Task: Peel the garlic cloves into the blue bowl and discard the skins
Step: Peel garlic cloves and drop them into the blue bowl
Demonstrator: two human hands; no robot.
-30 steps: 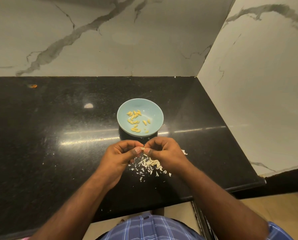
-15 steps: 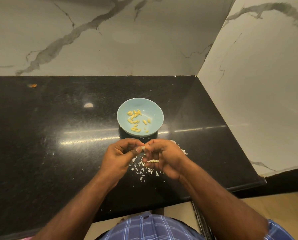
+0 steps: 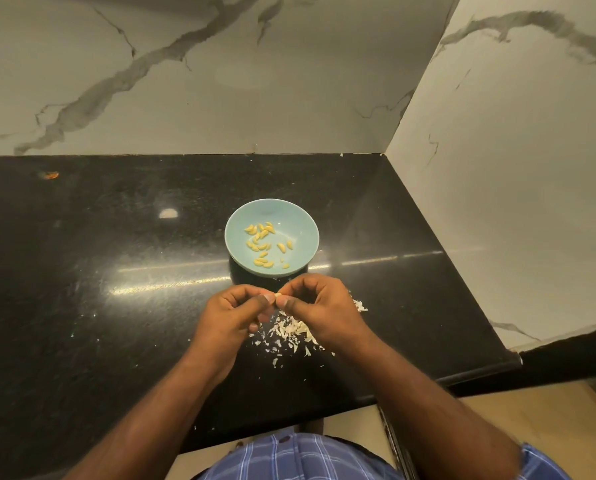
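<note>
Right hand (image 3: 324,308) has rotated back since half a second ago: palm was partly turned up with a bit of skin showing under it, now knuckles face up again, thumb tip meeting the left thumb. Left hand (image 3: 235,311) barely shifted. Bowl and peel pile unchanged.

Black granite counter (image 3: 81,289) fills most of the view, set in a corner of white marble-look wall (image 3: 185,81). Faint specks across the top, small orange mark (image 3: 50,174) far left near the back edge.

Both forearms come in from below, checked blue shirt (image 3: 300,459) at the bottom edge.

Blue bowl (image 3: 301,223) sits mid-counter, just beyond the hands, not touching them. Roughly a dozen-plus yellow peeled cloves (image 3: 263,244) scattered inside, mostly left of centre and toward the near rim.

Skin pile (image 3: 289,332) lies on the counter directly below and between the hands, spreading under the right wrist; a few flakes stray toward the near edge.

Both hands are curled, fingers tucked in, thumb and forefinger of each pinching one garlic clove (image 3: 278,294) between them. Only a small pale tip of it shows; can't tell how much skin is left on it.
</note>
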